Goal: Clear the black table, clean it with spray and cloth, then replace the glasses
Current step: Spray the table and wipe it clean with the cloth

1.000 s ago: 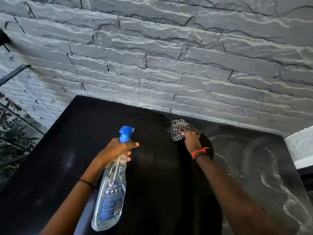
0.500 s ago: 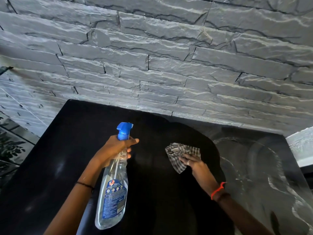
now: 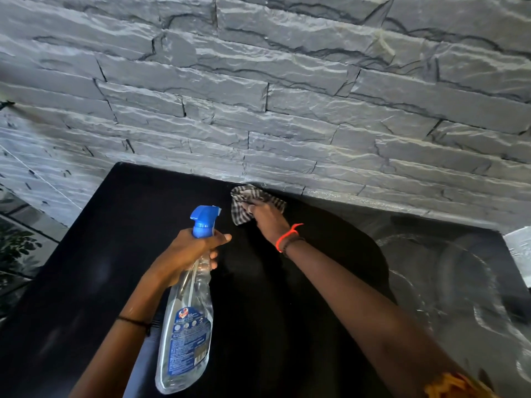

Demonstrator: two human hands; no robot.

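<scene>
The black table (image 3: pixel 94 248) fills the lower view, its far edge against a stone wall. My left hand (image 3: pixel 186 251) grips the neck of a clear spray bottle (image 3: pixel 186 334) with a blue trigger head, held above the table's middle, nozzle toward the wall. My right hand (image 3: pixel 267 218) presses a checked grey cloth (image 3: pixel 241 201) onto the tabletop at the far edge, touching the wall's base. Wet wipe streaks shine on the table's right part (image 3: pixel 448 282). No glasses are in view.
A grey rough stone wall (image 3: pixel 287 110) rises right behind the table. A white ledge (image 3: pixel 520 248) sits at the right edge. Tiled floor and a dark leafy plant (image 3: pixel 17 248) lie to the left of the table.
My right hand has pushed the cloth away from the table's middle to the far edge by the wall. The left hand keeps the bottle almost still.
</scene>
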